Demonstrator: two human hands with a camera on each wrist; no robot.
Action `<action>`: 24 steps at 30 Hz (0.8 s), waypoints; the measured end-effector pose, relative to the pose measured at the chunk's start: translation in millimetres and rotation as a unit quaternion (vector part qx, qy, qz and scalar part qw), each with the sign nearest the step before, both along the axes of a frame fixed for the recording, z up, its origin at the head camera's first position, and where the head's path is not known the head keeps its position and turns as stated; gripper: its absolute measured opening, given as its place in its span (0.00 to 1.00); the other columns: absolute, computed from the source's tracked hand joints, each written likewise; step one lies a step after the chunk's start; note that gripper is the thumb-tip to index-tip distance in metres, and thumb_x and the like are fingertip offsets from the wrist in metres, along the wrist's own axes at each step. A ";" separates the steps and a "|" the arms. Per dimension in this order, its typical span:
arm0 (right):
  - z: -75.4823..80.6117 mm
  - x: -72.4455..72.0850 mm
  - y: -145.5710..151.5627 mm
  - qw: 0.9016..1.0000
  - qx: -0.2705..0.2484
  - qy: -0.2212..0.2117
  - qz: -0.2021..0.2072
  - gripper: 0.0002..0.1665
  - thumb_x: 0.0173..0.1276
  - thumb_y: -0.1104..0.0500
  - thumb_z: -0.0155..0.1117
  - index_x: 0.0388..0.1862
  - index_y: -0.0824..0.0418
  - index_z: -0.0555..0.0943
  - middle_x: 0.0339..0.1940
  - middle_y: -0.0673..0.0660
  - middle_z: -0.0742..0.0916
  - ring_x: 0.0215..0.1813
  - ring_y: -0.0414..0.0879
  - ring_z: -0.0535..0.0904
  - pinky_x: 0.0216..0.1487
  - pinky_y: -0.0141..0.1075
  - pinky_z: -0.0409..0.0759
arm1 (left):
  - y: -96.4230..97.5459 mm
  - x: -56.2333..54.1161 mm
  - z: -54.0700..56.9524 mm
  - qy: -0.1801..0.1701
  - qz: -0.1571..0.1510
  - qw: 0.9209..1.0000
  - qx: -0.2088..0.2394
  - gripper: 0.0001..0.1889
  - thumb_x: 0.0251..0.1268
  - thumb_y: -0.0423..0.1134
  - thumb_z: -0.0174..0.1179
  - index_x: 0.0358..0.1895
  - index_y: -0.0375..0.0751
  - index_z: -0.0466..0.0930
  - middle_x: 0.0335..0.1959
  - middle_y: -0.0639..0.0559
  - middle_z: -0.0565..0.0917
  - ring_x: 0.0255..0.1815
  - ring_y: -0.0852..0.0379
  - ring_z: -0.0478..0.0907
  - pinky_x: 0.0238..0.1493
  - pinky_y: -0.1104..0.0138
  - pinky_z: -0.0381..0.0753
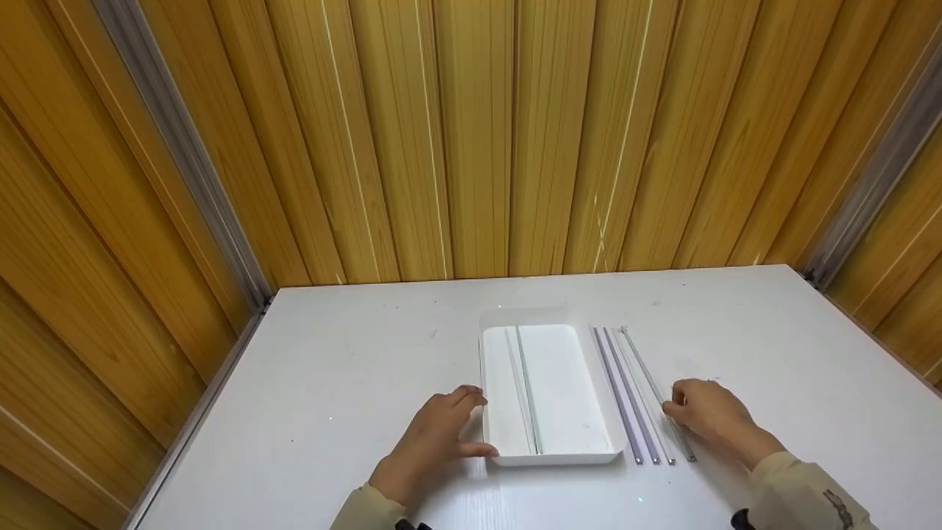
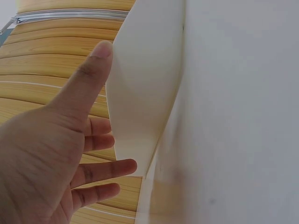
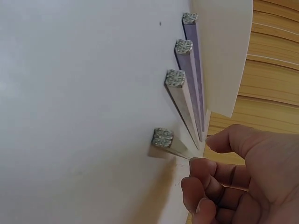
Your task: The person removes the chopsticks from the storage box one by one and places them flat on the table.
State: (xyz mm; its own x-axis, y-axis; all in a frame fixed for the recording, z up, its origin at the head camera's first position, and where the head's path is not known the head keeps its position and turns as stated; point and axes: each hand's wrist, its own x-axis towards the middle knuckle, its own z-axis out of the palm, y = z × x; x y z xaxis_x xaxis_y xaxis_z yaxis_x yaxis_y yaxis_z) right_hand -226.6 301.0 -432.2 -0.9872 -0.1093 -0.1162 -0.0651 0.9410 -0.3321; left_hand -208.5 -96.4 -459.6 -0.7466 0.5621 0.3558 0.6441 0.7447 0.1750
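A white rectangular tray (image 1: 548,460) lies on the table with two thin sticks inside, one pale and one greenish (image 1: 524,368). My left hand (image 1: 439,430) touches the tray's left side and near-left corner, fingers fairly straight; the left wrist view shows its thumb at the wall's edge (image 2: 145,79). Right of the tray lie two lilac chopsticks (image 1: 622,401) and a whitish chopstick (image 1: 651,412) with glittery square ends. Curled fingers of my right hand (image 1: 712,412) pinch the rightmost clear chopstick (image 3: 163,137) along its length. Its near end shows in the right wrist view; fingertips hide part of it.
The white table (image 1: 368,353) reaches back to a wood-patterned panel wall (image 1: 471,147). More panels with grey metal corner posts (image 1: 199,177) stand at both sides. The tray's raised right wall (image 1: 605,386) is close beside the lilac chopsticks.
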 end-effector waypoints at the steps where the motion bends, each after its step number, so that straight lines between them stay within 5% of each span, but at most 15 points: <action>1: 1.9 -0.2 -0.7 1.000 0.001 -0.001 0.001 0.11 0.65 0.55 0.59 0.27 0.60 0.75 0.19 0.50 0.76 0.24 0.44 0.69 0.25 0.33 0.65 | -0.1 0.1 0.1 -0.001 0.000 1.000 -0.001 0.36 0.46 0.65 0.64 0.53 0.42 0.76 0.57 0.51 0.79 0.51 0.55 0.80 0.51 0.64 0.81; 16: 23.4 -2.7 -25.3 0.999 -0.015 0.039 0.022 0.10 0.65 0.56 0.59 0.28 0.61 0.77 0.21 0.50 0.80 0.24 0.43 0.71 0.25 0.33 0.67 | 1.1 -1.8 0.3 -0.011 0.008 1.000 -0.007 0.36 0.46 0.65 0.65 0.53 0.41 0.76 0.57 0.51 0.79 0.52 0.54 0.80 0.52 0.63 0.81; 24: 25.9 -5.1 -47.5 0.996 -0.050 0.066 0.027 0.08 0.66 0.57 0.58 0.31 0.61 0.78 0.20 0.49 0.80 0.21 0.41 0.69 0.21 0.30 0.66 | 0.0 -2.5 -1.3 0.012 0.000 1.000 -0.001 0.35 0.45 0.65 0.65 0.52 0.41 0.78 0.55 0.51 0.80 0.50 0.53 0.80 0.51 0.62 0.81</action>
State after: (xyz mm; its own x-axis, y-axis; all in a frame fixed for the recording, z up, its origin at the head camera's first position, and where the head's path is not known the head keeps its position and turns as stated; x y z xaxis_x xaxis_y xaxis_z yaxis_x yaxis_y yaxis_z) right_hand -231.7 253.5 -406.2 -0.9856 -0.1664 0.0289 -0.1636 0.8980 -0.4085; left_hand -211.0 -96.5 -460.9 -0.7373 0.5632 0.3731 0.6488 0.7443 0.1584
